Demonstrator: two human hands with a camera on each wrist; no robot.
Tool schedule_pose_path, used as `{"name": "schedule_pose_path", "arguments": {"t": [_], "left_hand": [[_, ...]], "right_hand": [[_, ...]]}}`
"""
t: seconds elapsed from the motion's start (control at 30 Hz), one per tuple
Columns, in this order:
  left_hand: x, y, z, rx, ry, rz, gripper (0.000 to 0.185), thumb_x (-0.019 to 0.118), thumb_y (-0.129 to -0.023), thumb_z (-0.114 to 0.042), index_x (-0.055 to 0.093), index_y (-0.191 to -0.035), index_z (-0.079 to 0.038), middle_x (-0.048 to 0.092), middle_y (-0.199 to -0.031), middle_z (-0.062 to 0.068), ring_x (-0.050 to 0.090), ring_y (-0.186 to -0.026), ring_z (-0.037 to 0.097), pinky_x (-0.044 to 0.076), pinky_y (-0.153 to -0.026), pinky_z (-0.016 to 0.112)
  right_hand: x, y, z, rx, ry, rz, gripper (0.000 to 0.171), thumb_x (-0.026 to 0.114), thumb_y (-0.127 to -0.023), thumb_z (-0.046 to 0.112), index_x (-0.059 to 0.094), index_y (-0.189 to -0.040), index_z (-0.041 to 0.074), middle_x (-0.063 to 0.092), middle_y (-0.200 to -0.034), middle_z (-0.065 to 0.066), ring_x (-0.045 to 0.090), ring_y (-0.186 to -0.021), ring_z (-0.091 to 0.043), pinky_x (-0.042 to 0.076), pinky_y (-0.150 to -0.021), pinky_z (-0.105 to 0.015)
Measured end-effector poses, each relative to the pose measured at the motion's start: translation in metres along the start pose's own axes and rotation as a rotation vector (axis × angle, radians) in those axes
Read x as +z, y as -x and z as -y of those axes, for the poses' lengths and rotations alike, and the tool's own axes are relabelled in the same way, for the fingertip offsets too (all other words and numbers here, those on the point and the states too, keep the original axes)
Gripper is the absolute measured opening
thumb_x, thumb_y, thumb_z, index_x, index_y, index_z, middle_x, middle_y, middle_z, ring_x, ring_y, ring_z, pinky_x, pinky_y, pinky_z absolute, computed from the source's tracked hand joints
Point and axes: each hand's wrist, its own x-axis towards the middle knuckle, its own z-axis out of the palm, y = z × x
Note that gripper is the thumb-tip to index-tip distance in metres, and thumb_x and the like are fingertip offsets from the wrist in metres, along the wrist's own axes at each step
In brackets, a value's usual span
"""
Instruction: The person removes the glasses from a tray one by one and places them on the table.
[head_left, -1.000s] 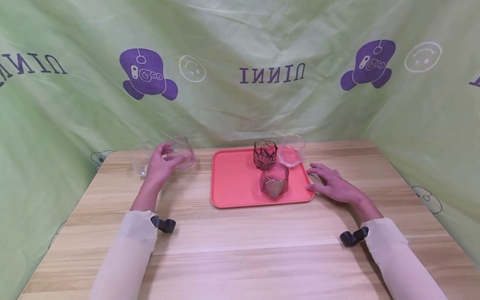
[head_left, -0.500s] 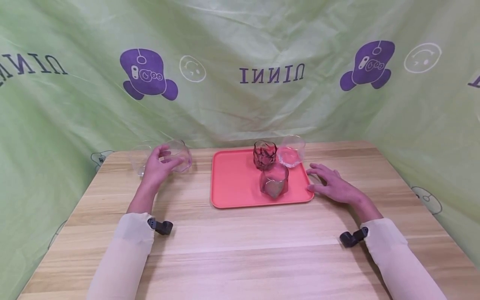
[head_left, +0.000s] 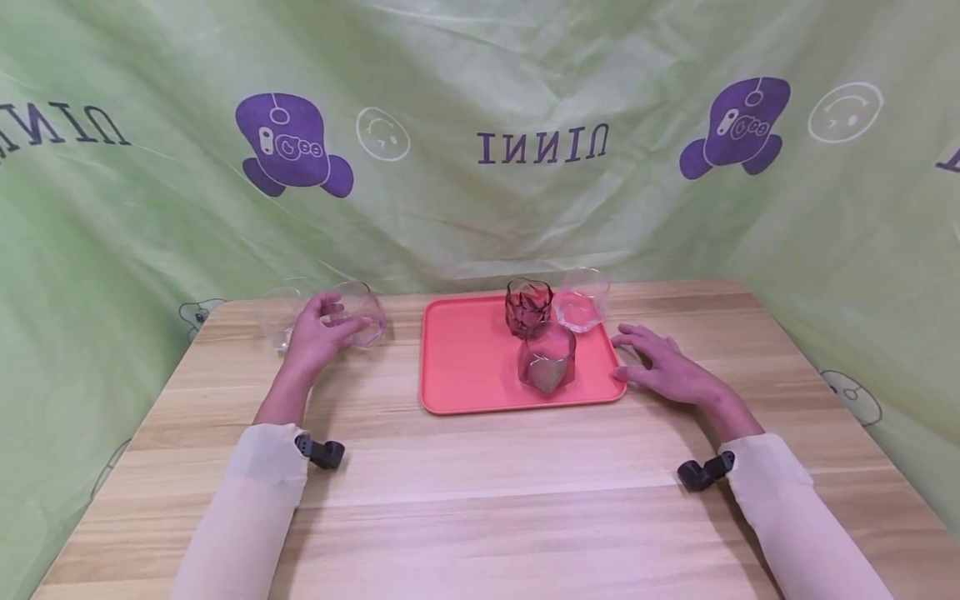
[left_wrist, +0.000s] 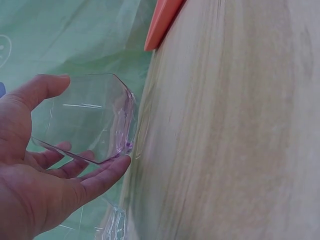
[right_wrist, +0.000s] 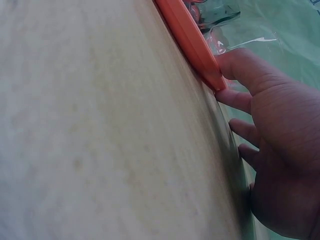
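Observation:
In the head view my left hand (head_left: 315, 333) holds a clear drinking glass (head_left: 365, 325) at the table's back left. The left wrist view shows thumb and fingers on opposite sides of this faceted glass (left_wrist: 95, 117), its base at the tabletop. Another clear glass (head_left: 279, 321) stands just left of that hand, partly hidden. My right hand (head_left: 663, 367) rests against the right edge of a red tray (head_left: 468, 367), fingers spread and loosely bent. On the tray are a dark purple glass (head_left: 528, 308), a smoky glass (head_left: 547, 362) and a clear glass (head_left: 581, 304) at the far right corner.
The wooden table (head_left: 487, 508) reaches back to a green printed curtain (head_left: 442, 225), which hangs close behind the glasses and along both sides. A small black camera is fixed on each sleeve.
Over the last second my left hand has moved slightly left and down with the clear glass, which now sits lower and more upright. The right hand and tray have stayed put.

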Motion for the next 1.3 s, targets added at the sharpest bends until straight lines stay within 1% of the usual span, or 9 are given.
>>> {"name": "schedule_pose_path", "arguments": {"t": [0.2,0.4,0.53,0.7,0.8,1.0,1.2,1.3], "left_hand": [[0.0022,0.0025,-0.0012,0.021,-0.012,-0.001,0.083,0.081,-0.09,-0.013,0.032,-0.155,0.002,0.036,-0.151,0.024,0.048,-0.13,0.031,0.057,-0.085,0.025],[0.0044,0.0026,-0.001,0.012,-0.014,0.0,0.083,0.081,-0.089,-0.012,0.032,-0.155,0.001,0.035,-0.151,0.022,0.048,-0.131,0.031,0.056,-0.092,0.031],[0.0044,0.0022,-0.0012,0.013,-0.018,-0.007,0.084,0.082,-0.089,-0.013,0.031,-0.156,0.0,0.036,-0.152,0.021,0.048,-0.132,0.032,0.055,-0.094,0.032],[0.0044,0.0023,0.0,0.008,-0.014,-0.015,0.085,0.081,-0.09,-0.012,0.03,-0.157,-0.001,0.034,-0.152,0.021,0.048,-0.131,0.032,0.055,-0.095,0.033],[0.0045,0.002,0.0014,0.004,-0.013,-0.014,0.086,0.081,-0.089,-0.01,0.03,-0.157,-0.001,0.033,-0.152,0.022,0.048,-0.131,0.031,0.055,-0.093,0.03],[0.0046,0.0013,0.0032,0.008,-0.021,-0.012,0.088,0.081,-0.089,-0.011,0.028,-0.158,-0.002,0.034,-0.153,0.022,0.046,-0.134,0.033,0.054,-0.089,0.022],[0.0039,0.0019,0.0037,0.014,-0.023,-0.009,0.087,0.08,-0.089,-0.009,0.028,-0.158,0.0,0.034,-0.151,0.023,0.045,-0.134,0.035,0.054,-0.088,0.022],[0.004,0.0013,0.0044,0.025,-0.023,-0.003,0.087,0.08,-0.09,-0.009,0.027,-0.158,0.001,0.033,-0.151,0.025,0.045,-0.135,0.036,0.053,-0.087,0.02]], "right_hand": [[0.0,0.0001,0.0003,0.003,0.0,0.0,0.055,0.07,-0.099,0.032,0.054,-0.144,0.003,0.029,-0.161,-0.026,0.018,-0.149,-0.05,-0.002,-0.115,-0.073],[0.0004,0.0,0.001,0.002,-0.008,0.004,0.056,0.07,-0.099,0.032,0.054,-0.144,0.003,0.029,-0.161,-0.026,0.019,-0.149,-0.05,-0.002,-0.115,-0.073],[0.0001,-0.0003,0.0011,0.002,-0.004,0.003,0.056,0.07,-0.099,0.032,0.053,-0.144,0.003,0.028,-0.161,-0.026,0.018,-0.149,-0.05,-0.002,-0.115,-0.073],[0.0002,0.0003,0.0021,0.008,-0.008,0.007,0.057,0.069,-0.099,0.032,0.053,-0.144,0.002,0.028,-0.161,-0.026,0.018,-0.149,-0.05,-0.002,-0.114,-0.074],[0.0002,0.0009,0.0028,0.012,-0.008,0.009,0.057,0.069,-0.099,0.033,0.053,-0.144,0.002,0.028,-0.161,-0.026,0.018,-0.149,-0.05,-0.002,-0.114,-0.074],[0.0001,0.0016,0.0036,0.013,-0.012,0.011,0.057,0.07,-0.099,0.032,0.053,-0.144,0.002,0.028,-0.161,-0.027,0.017,-0.149,-0.051,-0.002,-0.114,-0.074],[0.0006,0.0013,0.002,0.002,-0.013,0.004,0.057,0.07,-0.099,0.031,0.053,-0.144,0.002,0.029,-0.16,-0.028,0.018,-0.148,-0.052,-0.002,-0.113,-0.075],[0.0008,0.0011,0.0007,-0.002,-0.01,-0.002,0.057,0.07,-0.099,0.031,0.053,-0.144,0.002,0.029,-0.16,-0.028,0.018,-0.148,-0.052,-0.002,-0.113,-0.075]]}}
